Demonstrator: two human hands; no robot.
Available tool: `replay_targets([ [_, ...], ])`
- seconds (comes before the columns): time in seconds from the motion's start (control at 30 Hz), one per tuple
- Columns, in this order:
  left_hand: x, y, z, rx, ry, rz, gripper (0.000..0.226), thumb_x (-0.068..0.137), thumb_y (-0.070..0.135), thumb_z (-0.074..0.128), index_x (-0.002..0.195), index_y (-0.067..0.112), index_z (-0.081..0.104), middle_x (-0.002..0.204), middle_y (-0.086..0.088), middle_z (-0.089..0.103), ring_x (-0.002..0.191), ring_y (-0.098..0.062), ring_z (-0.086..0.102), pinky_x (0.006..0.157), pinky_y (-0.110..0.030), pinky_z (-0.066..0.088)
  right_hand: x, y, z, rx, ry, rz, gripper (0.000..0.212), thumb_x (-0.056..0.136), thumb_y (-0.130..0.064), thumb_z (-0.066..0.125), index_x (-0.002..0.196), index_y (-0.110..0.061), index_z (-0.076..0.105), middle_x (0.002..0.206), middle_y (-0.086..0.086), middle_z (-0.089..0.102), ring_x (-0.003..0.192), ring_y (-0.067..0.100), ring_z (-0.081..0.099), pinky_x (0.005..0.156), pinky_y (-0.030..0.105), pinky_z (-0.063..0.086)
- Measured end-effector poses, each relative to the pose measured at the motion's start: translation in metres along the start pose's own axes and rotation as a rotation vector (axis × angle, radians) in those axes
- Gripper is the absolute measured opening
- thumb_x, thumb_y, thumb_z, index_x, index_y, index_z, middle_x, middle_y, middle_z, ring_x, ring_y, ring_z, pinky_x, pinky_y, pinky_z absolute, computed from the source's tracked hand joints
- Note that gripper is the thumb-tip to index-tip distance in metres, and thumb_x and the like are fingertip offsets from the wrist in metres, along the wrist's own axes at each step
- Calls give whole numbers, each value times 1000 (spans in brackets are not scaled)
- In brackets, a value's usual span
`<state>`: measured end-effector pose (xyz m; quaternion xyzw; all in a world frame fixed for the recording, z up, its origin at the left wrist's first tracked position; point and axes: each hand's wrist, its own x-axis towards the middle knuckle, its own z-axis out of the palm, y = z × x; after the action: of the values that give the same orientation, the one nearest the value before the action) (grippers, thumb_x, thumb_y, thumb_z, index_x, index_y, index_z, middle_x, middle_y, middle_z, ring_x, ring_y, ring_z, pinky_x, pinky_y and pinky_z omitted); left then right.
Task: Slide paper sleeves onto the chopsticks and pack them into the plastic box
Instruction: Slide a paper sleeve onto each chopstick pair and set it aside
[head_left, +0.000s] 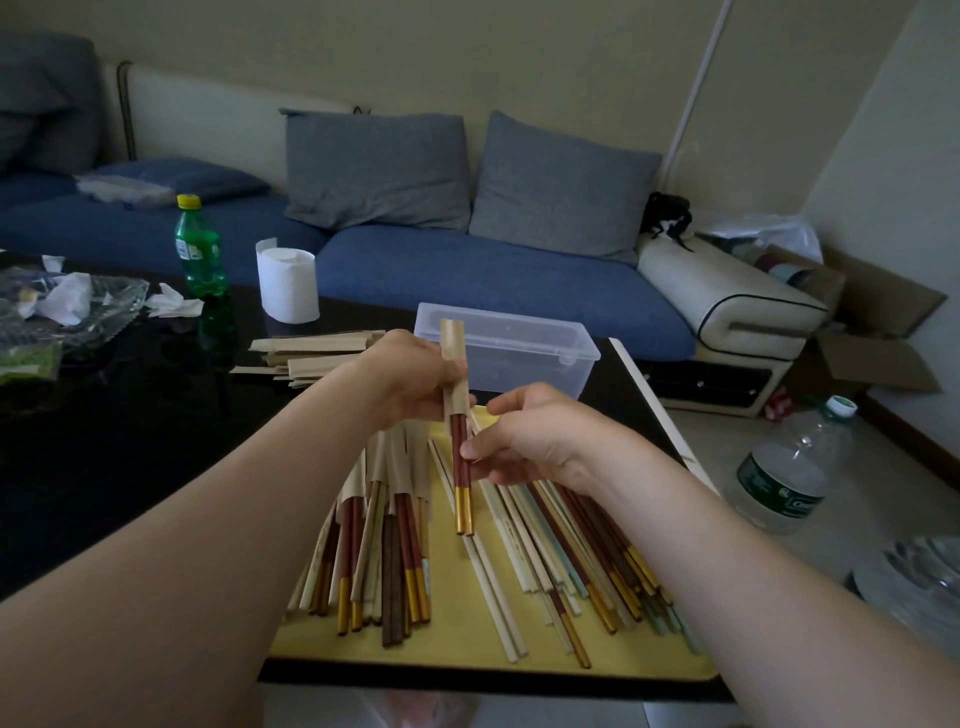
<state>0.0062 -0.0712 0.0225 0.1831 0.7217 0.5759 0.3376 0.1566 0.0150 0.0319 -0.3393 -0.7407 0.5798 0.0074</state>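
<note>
My left hand (415, 376) grips a tan paper sleeve (453, 343), held upright above the yellow tray (467, 657). A pair of red chopsticks with gold ends (462, 483) sticks partway out of the sleeve's bottom, and my right hand (524, 434) pinches that pair at its middle. On the tray's left lie several sleeved chopsticks (387, 499); on its right lie several bare ones (571, 551). A stack of unused sleeves (306, 353) lies on the black table behind my left hand. The clear plastic box (511, 348) stands open just beyond my hands.
A toilet paper roll (287, 283) and a green bottle (200, 249) stand at the table's far side, with a glass dish of scraps (119, 301) at far left. A blue sofa (467, 275) runs behind. A large water bottle (795, 467) stands on the floor at right.
</note>
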Motion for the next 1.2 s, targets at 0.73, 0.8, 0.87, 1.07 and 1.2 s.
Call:
replay_targets([
  [0.73, 45, -43, -65, 1172, 507, 46, 47, 93, 9, 65, 138, 12, 51, 139, -15, 48, 135, -41, 42, 109, -54, 43, 37, -16, 64, -614, -58, -70, 28, 103, -26, 61, 90, -7, 78, 62, 2, 75, 45, 12, 67, 45, 19, 47],
  [0.8, 47, -43, -65, 1260, 511, 91, 42, 93, 8, 62, 134, 13, 55, 137, -14, 54, 136, -40, 43, 110, -54, 39, 46, -13, 65, -641, 68, -157, 33, 102, -29, 55, 90, -8, 77, 58, 1, 72, 41, 11, 64, 47, 19, 47],
  [0.87, 49, -43, -64, 1318, 531, 119, 36, 94, 7, 60, 130, 13, 59, 133, -14, 59, 132, -39, 47, 108, -51, 40, 54, -10, 66, -654, 166, -224, 35, 101, -37, 56, 92, -8, 75, 63, 2, 73, 50, 14, 69, 59, 25, 56],
  [1.07, 58, -46, -68, 1360, 544, 133, 28, 93, 11, 66, 120, 20, 66, 118, -10, 65, 120, -35, 57, 107, -54, 43, 68, -6, 65, -616, 255, -268, 34, 96, -39, 61, 77, -12, 68, 66, 5, 66, 67, 26, 70, 77, 41, 65],
  [1.2, 60, -47, -68, 1365, 586, 198, 24, 92, 11, 71, 114, 21, 69, 111, -9, 67, 117, -33, 56, 106, -54, 42, 68, -6, 61, -627, 251, -269, 36, 100, -35, 61, 76, -11, 72, 67, 6, 71, 68, 23, 73, 80, 39, 66],
])
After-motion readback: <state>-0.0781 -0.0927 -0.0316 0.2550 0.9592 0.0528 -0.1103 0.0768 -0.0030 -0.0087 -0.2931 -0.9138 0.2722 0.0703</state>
